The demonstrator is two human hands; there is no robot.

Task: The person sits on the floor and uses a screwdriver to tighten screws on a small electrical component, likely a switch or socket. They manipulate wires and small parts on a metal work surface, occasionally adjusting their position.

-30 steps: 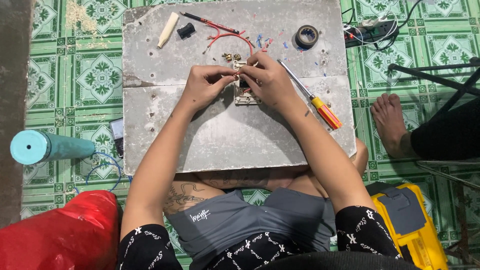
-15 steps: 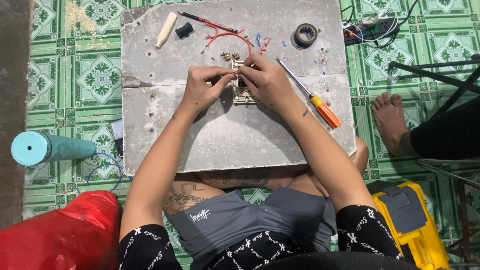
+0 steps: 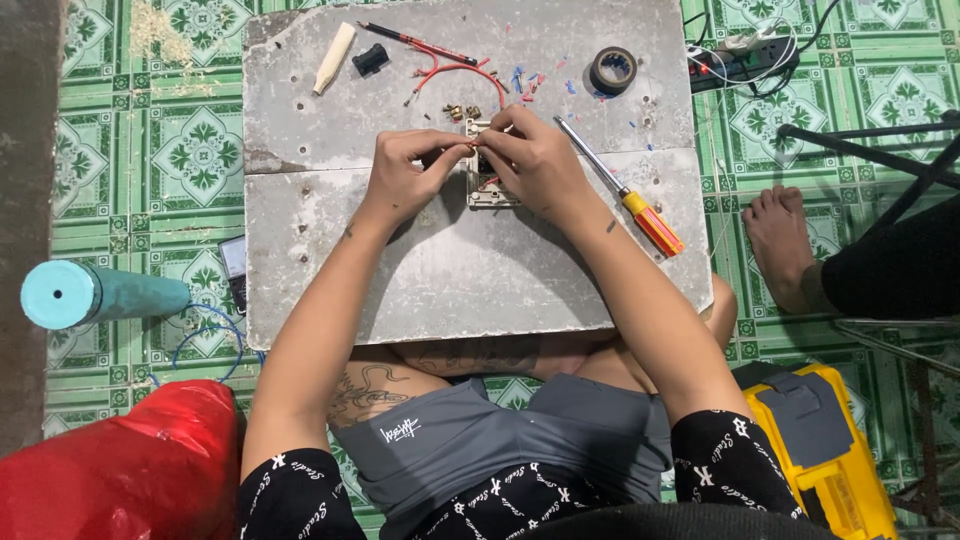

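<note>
— Grey stone, that counter (image 3: 420, 280) was, and both hands met over a small white switch plate (image 3: 492, 190) lying flat on it.

— Grasping it?

— The left hand (image 3: 405, 175) pinched something tiny at the plate's top edge; the right hand (image 3: 535, 160) was clenched around the same spot, fingertips touching the left's. What they pinched, I couldn't tell.

— And nearby?

— A yellow-handled screwdriver (image 3: 625, 190) lay just beside the right hand, red wires (image 3: 450, 72) beyond both hands, a tape roll (image 3: 613, 70) farther off past the right.
</note>
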